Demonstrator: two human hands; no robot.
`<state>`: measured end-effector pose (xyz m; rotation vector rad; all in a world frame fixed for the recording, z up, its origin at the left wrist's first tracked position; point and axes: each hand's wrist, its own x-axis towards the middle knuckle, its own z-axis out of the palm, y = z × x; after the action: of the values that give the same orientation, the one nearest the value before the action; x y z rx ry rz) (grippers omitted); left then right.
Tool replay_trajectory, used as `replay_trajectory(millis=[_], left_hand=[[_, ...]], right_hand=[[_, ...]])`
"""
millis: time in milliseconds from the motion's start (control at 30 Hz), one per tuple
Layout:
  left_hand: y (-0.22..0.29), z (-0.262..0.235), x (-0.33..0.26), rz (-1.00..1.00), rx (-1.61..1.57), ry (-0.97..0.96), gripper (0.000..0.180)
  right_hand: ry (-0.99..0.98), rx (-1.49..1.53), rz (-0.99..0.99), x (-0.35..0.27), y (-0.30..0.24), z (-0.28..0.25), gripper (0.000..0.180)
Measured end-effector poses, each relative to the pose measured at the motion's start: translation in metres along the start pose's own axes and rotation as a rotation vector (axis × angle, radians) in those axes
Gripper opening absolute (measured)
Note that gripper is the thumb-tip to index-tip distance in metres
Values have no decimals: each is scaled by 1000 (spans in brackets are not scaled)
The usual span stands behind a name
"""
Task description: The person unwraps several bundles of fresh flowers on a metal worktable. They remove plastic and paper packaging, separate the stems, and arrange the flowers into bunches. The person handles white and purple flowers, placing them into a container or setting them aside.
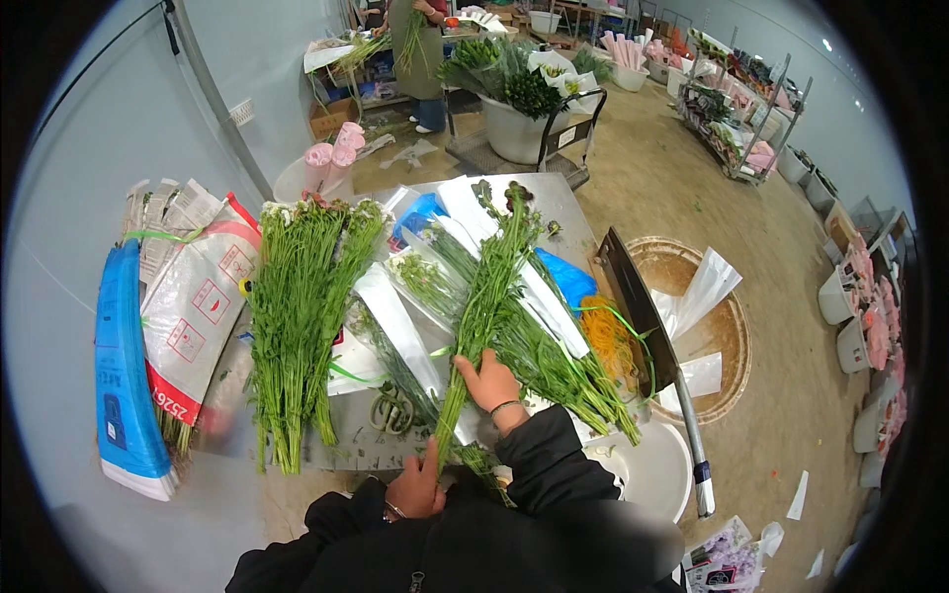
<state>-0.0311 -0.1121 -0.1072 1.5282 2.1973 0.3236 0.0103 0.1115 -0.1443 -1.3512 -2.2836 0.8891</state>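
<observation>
A long bunch of leafy green flower stems with dark red heads at its far end slants across the table before me. Around its lower middle closes my right hand, thumb pressed along the stems. My left hand grips the bunch's near end at the table's front edge. Another green bunch lies just right of it, partly beneath. On the left rests a wide pile of green stems with small pale flowers. Plastic-wrapped flowers and white wrapping sleeves lie between. Scissors with green handles lie near my left hand.
Wrapped bundles in a blue and white sack stand at the table's left. On the right are orange rubber bands, a dark metal bar, a round brown bin and a white bucket. Beyond, a cart carries flowers; a person stands behind.
</observation>
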Motion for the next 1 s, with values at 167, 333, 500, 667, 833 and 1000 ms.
replay_trajectory(millis=[167,333,500,667,833,1000], left_hand=[[-4,1,-4,9,-67,30,84],[-13,7,-5,16,-109,70,84],[-12,3,-3,80,-145,83,83],[-14,2,-6,94,-176,129,83],[-21,4,-6,96,-266,176,82],[-25,7,-1,105,-278,76,80]], right_hand=[[34,-42,-134,-19,7,10,32],[-127,244,-441,-68,14,17,27],[78,388,-13,-25,20,16,30],[30,143,-131,-24,9,19,27],[-278,211,-443,-76,-2,7,25],[-166,59,-44,-49,-5,0,40]])
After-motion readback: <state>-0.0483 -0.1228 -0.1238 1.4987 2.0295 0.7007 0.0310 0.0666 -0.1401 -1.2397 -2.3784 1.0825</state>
